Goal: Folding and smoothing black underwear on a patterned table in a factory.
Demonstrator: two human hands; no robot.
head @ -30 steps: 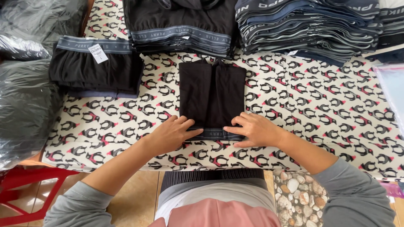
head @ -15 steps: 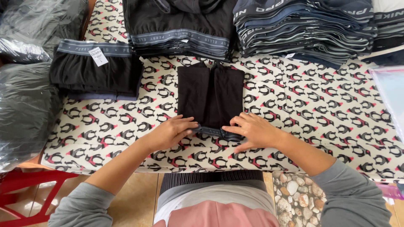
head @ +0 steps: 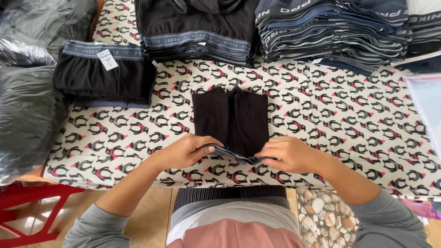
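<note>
Black folded underwear (head: pixel 231 118) lies on the desk (head: pixel 349 119), on its penguin-print cloth. We pinch its grey waistband, the near edge, with both hands: left hand (head: pixel 187 150) and right hand (head: pixel 287 154) closed on it and lifting it slightly. Our fingertips hide part of the band. Beyond the underwear, stacks (head: pixel 330 32) run past the frame's edge.

white rectangular paper tag (head: pixel 107 59) on black folded stack, 10 o'clock | clear plastic bags (head: pixel 27 105) at 9 o'clock | clear plastic package (head: pixel 427 105) at 3 o'clock
</note>
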